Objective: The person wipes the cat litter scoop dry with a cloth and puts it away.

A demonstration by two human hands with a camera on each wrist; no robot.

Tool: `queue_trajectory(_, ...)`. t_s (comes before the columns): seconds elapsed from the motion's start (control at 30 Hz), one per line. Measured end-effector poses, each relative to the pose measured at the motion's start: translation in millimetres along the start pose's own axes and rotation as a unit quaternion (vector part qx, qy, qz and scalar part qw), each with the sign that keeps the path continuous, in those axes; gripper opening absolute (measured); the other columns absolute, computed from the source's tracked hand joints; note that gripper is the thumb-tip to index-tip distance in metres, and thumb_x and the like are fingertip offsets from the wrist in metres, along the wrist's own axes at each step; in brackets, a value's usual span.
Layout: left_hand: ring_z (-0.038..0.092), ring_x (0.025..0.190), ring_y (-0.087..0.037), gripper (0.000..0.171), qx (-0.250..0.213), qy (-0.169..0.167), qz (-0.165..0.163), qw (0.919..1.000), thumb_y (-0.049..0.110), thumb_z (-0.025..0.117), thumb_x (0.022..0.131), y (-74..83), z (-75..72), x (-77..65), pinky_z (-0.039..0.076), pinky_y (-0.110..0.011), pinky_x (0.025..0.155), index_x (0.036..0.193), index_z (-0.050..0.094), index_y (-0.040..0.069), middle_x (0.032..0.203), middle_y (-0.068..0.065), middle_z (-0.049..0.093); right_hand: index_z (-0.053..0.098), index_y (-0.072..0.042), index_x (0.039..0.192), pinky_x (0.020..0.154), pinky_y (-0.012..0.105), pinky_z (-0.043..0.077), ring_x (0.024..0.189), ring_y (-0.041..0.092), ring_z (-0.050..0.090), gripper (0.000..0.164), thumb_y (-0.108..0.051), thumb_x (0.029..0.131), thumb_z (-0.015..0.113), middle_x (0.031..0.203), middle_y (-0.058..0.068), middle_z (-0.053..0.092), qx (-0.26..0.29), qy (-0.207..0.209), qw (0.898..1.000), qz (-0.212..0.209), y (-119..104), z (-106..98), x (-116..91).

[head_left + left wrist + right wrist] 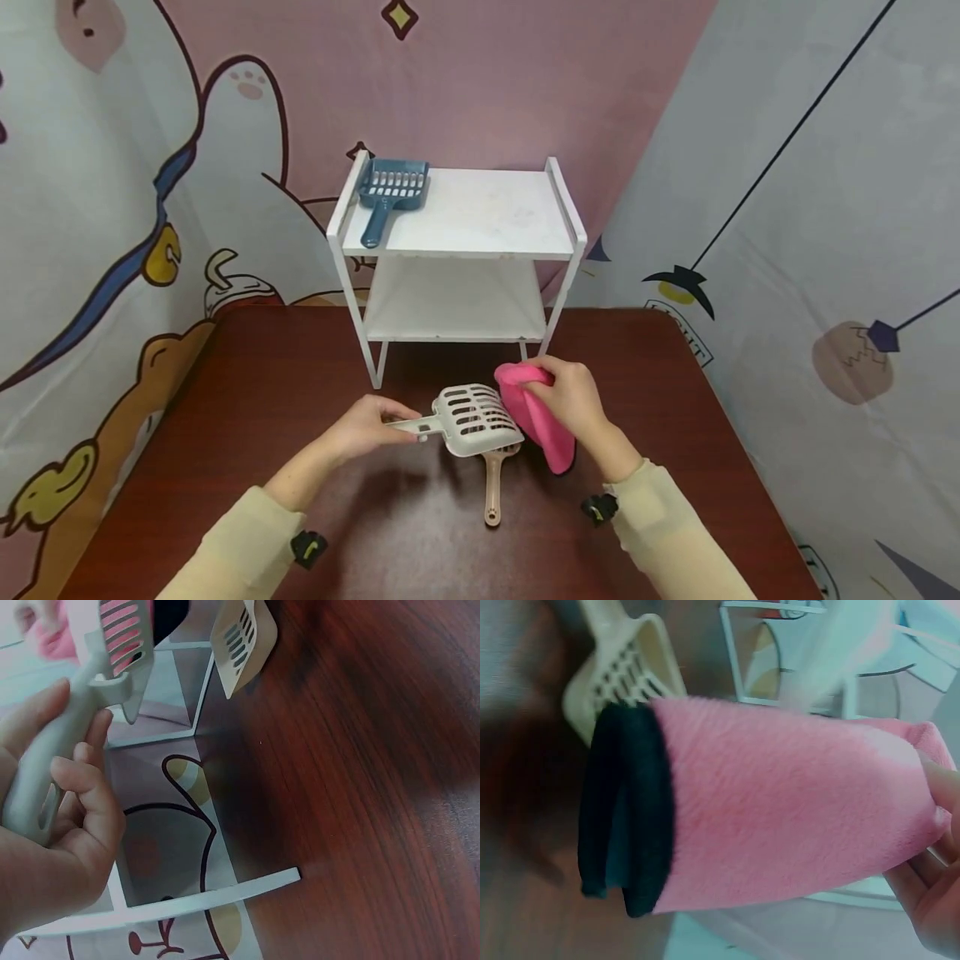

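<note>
Now, the left hand [371, 429] grips the pale scoop [480, 423] by its handle, with the thumb and fingers curled around it. The scoop is up over the table [225, 433], with its slotted end pointing to the right hand [572, 400]. That hand pinches the pink cloth [538, 421] near its top, with the thumb on one side and the fingers on the other. The cloth hangs just beside the end of the pale scoop, and I cannot tell if they touch. It looks soft and fuzzy, and its low edge is black.

Under the pale scoop, a tan scoop [492, 492] lies on the table. Its handle points to the person, and the pale scoop hides part of its slotted end.

Behind all this stands a white rack [487, 208] with two shelves. A blue scoop [393, 187] lies on the left side of the top shelf, handle to the front. A wall sheet [480, 92] with cartoon pictures hangs at the back.
</note>
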State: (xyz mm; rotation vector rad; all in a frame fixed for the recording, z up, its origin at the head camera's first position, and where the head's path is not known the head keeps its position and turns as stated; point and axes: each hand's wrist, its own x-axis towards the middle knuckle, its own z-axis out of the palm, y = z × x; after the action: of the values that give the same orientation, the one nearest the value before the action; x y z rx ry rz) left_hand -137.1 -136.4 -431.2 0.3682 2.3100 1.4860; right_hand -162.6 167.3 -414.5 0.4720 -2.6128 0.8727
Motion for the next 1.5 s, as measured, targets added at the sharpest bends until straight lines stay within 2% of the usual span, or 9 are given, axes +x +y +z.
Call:
queue_trajectory(0.13,0.054,0.067,-0.004,0.028,0.074,-0.008,0.041,0.9964,0.005,0.077,0.070,2.5,4.7,0.5,0.046,-0.019,0.060,0.096,0.071,-0.003,0.085,-0.012,0.071,0.072,-0.008,0.097,0.063,0.032,0.051,0.071,0.016,0.065,0.024,-0.014,0.075,0.078,0.088,0.007,0.073,0.018,0.015,0.999,-0.033,-18,-5,7)
queue_trajectory(0.3,0.054,0.067,-0.001,0.027,0.144,-0.015,0.087,0.9857,0.007,0.079,0.067,12.4,13.3,3.7,0.046,-0.017,0.060,0.092,0.074,0.002,0.084,-0.006,0.073,0.072,-0.013,0.098,0.063,0.030,0.050,0.069,0.015,0.064,0.023,-0.013,0.075,0.077,0.087,0.003,0.073,-0.004,-0.021,0.997,-0.072,-41,0,9)
queue_trajectory(0.43,0.055,0.068,-0.004,0.026,0.179,-0.007,0.103,0.9785,0.008,0.079,0.066,21.7,18.3,6.1,0.044,-0.016,0.060,0.091,0.075,0.006,0.084,-0.002,0.073,0.071,-0.016,0.096,0.060,0.026,0.046,0.064,0.012,0.059,0.023,-0.017,0.074,0.078,0.080,-0.001,0.071,-0.039,-0.063,0.994,-0.076,-46,10,8)
queue_trajectory(0.57,0.057,0.069,-0.008,0.026,0.198,0.008,0.109,0.9741,0.008,0.079,0.066,24.8,19.3,6.4,0.043,-0.016,0.059,0.091,0.075,0.008,0.083,0.000,0.073,0.071,-0.016,0.095,0.059,0.029,0.046,0.064,0.015,0.061,0.025,-0.022,0.072,0.079,0.078,0.000,0.071,-0.061,-0.077,0.993,-0.067,-41,16,6)
queue_trajectory(0.73,0.057,0.070,-0.009,0.026,0.189,0.012,0.119,0.9746,0.008,0.079,0.067,24.0,16.9,2.8,0.043,-0.016,0.060,0.092,0.075,0.007,0.085,-0.003,0.073,0.070,-0.014,0.090,0.058,0.029,0.044,0.064,0.015,0.059,0.019,-0.018,0.073,0.078,0.079,0.001,0.070,-0.050,-0.076,0.995,-0.035,-26,15,4)
queue_trajectory(0.93,0.056,0.070,-0.003,0.026,0.141,0.014,0.134,0.9807,0.007,0.080,0.068,21.9,10.9,-3.1,0.046,-0.017,0.061,0.093,0.074,0.004,0.085,-0.006,0.073,0.072,-0.011,0.092,0.062,0.026,0.045,0.068,0.013,0.056,0.020,-0.015,0.074,0.078,0.085,0.003,0.071,0.006,-0.068,0.998,0.016,-5,6,1)
queue_trajectory(1.1,0.054,0.071,-0.001,0.029,0.100,-0.001,0.101,0.9899,0.008,0.080,0.069,16.4,5.8,-6.6,0.046,-0.017,0.062,0.096,0.073,0.001,0.088,-0.009,0.072,0.071,-0.009,0.091,0.063,0.028,0.047,0.071,0.014,0.057,0.019,-0.015,0.074,0.078,0.084,0.004,0.070,0.005,-0.074,0.996,0.052,9,-1,-5)
queue_trajectory(1.27,0.054,0.070,-0.005,0.029,0.092,0.007,0.075,0.9929,0.006,0.079,0.068,11.6,1.4,-6.8,0.045,-0.017,0.061,0.096,0.073,0.000,0.088,-0.011,0.072,0.071,-0.007,0.093,0.064,0.032,0.051,0.073,0.017,0.062,0.022,-0.015,0.074,0.078,0.086,0.007,0.071,0.004,-0.040,0.998,0.039,10,-6,-6)
queue_trajectory(1.5,0.053,0.067,-0.005,0.027,0.094,0.016,0.057,0.9938,0.005,0.078,0.068,11.6,2.2,-3.7,0.044,-0.017,0.059,0.094,0.073,-0.001,0.084,-0.011,0.071,0.071,-0.007,0.093,0.059,0.028,0.048,0.066,0.013,0.059,0.023,-0.016,0.074,0.079,0.082,0.006,0.071,-0.001,-0.009,1.000,0.011,-9,-11,-1)
